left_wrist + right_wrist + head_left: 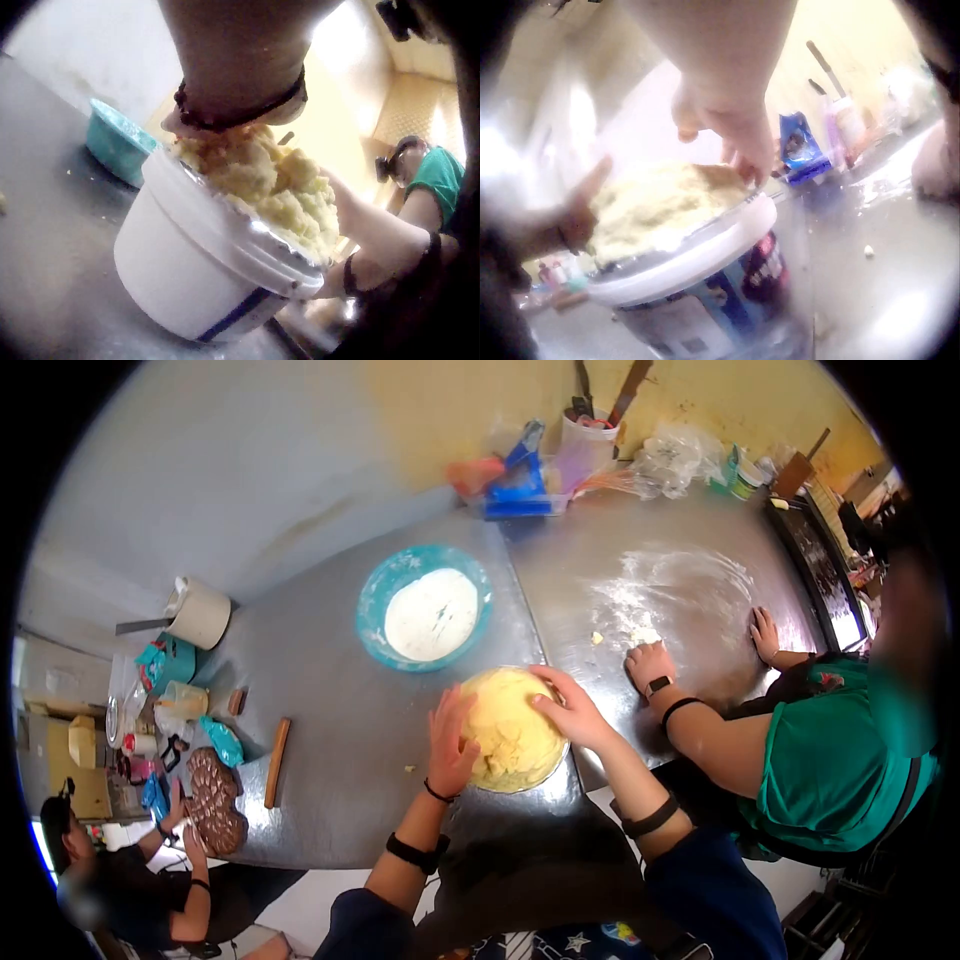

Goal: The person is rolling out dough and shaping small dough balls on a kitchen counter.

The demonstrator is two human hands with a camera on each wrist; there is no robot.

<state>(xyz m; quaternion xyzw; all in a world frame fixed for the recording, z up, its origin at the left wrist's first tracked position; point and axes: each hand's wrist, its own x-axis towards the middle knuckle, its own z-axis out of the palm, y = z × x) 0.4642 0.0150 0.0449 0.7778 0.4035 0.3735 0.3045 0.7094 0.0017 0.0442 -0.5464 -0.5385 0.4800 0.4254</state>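
The person in front of me has the left hand [452, 740] laid along one side of a big yellow mass of dough [513, 725] and the right hand [570, 710] on its far edge, fingers loose on both, gripping nothing. That dough sits heaped above the rim of a white bucket [187, 259] by the bench [325, 690], just beside a teal basin [374, 610] of white powder [432, 615].
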